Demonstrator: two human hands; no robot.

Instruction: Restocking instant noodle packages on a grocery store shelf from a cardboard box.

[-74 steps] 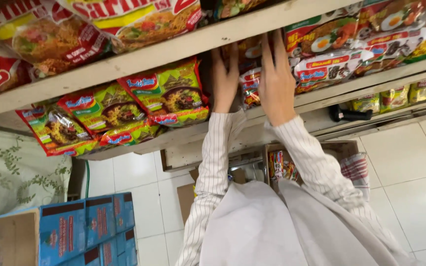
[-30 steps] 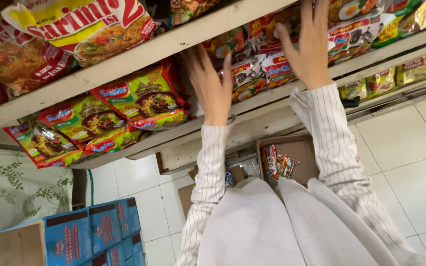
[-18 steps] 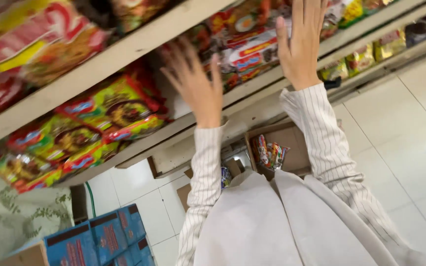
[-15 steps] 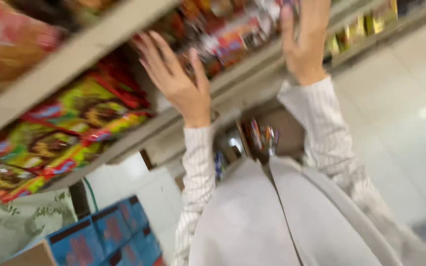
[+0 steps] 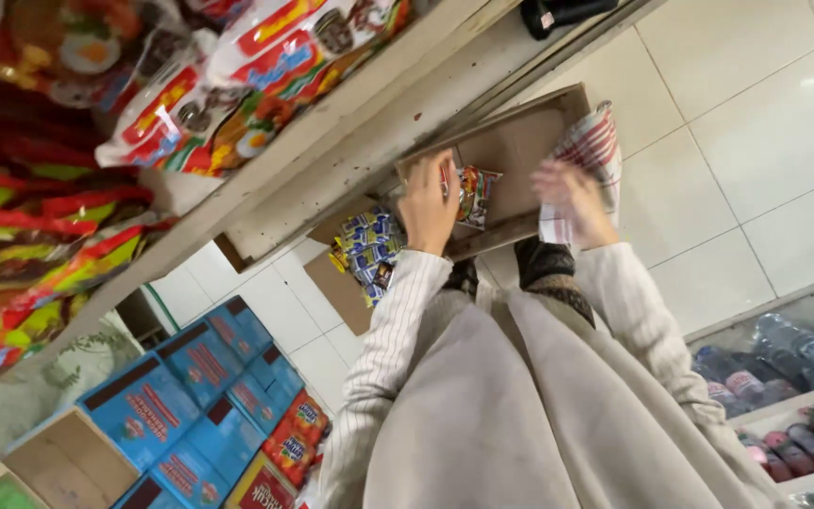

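Observation:
An open brown cardboard box (image 5: 520, 141) lies on the white tiled floor below the shelf. My left hand (image 5: 426, 203) reaches into it, fingers closed on a red and green noodle packet (image 5: 475, 193). My right hand (image 5: 572, 200) is blurred, its fingers apart, at the box's near edge beside a red-and-white checked cloth (image 5: 595, 151). It holds nothing that I can make out. Both arms are in striped sleeves above a beige skirt.
A wooden shelf (image 5: 350, 113) stacked with noodle packets (image 5: 237, 85) runs across the upper left. Small blue and yellow packets (image 5: 365, 247) lie on cardboard under it. Blue cartons (image 5: 190, 396) stand at lower left, and bottles (image 5: 784, 377) on low racks at lower right.
Both hands came down from the noodle shelf to the cardboard box on the floor. The view tipped downward, and my left hand closed on a packet in the box.

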